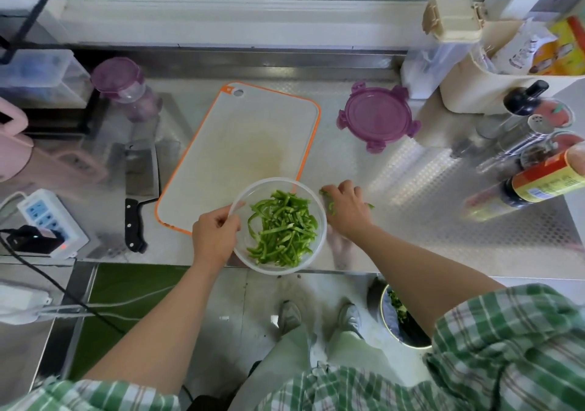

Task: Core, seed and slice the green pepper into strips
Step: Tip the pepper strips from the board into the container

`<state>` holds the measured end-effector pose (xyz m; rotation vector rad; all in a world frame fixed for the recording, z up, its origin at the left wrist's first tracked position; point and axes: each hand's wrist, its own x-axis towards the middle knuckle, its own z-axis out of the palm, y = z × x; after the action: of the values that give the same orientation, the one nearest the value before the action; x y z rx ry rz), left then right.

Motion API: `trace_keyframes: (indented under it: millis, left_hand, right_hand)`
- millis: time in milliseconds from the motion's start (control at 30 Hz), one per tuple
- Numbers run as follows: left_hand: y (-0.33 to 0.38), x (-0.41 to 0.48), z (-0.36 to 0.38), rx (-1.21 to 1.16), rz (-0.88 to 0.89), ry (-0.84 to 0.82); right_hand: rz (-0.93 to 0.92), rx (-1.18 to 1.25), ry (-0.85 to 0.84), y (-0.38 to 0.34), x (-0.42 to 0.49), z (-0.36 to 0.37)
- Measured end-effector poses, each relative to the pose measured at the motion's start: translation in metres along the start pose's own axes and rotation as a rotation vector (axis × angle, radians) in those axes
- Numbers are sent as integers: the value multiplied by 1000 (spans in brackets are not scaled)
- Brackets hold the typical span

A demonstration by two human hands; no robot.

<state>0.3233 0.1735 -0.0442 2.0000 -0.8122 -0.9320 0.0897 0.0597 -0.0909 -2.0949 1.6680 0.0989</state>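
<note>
A clear bowl (pixel 319 239) at the counter's front edge holds a pile of green pepper strips (pixel 281 230). My left hand (pixel 217 233) grips the bowl's left rim with fingers and thumb. Just right of the bowl, my right hand (pixel 348 211) lies palm down on the steel counter with its fingers curled over a few loose pepper strips (pixel 326 193). Behind the bowl lies the white cutting board (pixel 240 144) with an orange rim, bare of pepper. A cleaver (pixel 139 185) with a black handle rests on the counter left of the board.
A purple lid (pixel 378 116) lies right of the board, a purple-lidded jar (pixel 126 89) at back left. Bottles and shakers (pixel 522 144) crowd the right side. A power strip (pixel 47 220) sits at the left. On the floor below stands a metal bin (pixel 392 318) with green scraps.
</note>
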Motion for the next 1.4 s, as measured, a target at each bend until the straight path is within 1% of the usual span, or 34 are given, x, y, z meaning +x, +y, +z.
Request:
trace_keyframes:
  millis: [133, 367, 400, 467, 533, 600, 700, 800, 933, 1033, 1100, 1233, 1400]
  left_hand:
    - [0, -6, -2, 1, -6, -36]
    - [-20, -28, 5, -37, -19, -53]
    - [-20, -35, 7, -51, -41, -48]
    - [-24, -47, 7, -91, -71, -73]
    - [-30, -58, 6, -83, -69, -122]
    - [-37, -70, 5, -23, -66, -139]
    - [-46, -94, 5, 42, -61, -111]
    - [-55, -118, 12, 4, -120, -170]
    - [-71, -139, 29, 77, -196, -196]
    - [-78, -144, 44, 184, -238, -229]
    - [-80, -145, 52, 192, -276, -239]
    - [-75, -142, 66, 178, -330, -276]
    - [-72, -134, 73, 240, -354, -319]
  right_hand:
    - [-64, 7, 67, 6, -11, 10]
    - [-198, -21, 75, 32, -39, 6]
    - [-187, -25, 106, 36, -39, 2]
    - [-80, -15, 124, 42, -38, -7]
    - [0, -1, 32, 45, -37, -12]
    - [-35, 12, -22, 45, -41, -11]
    - [-103, 40, 3, 47, -48, -11]
    - [-43, 61, 19, 49, -52, -14]
    - [-80, 20, -45, 50, -61, -9]
    - [-69, 87, -22, 52, -62, -9]
    - [-89, 103, -32, 50, -61, -8]
    - [-114, 64, -85, 44, -58, -7]
    - [-62, 18, -38, 37, -50, -8]
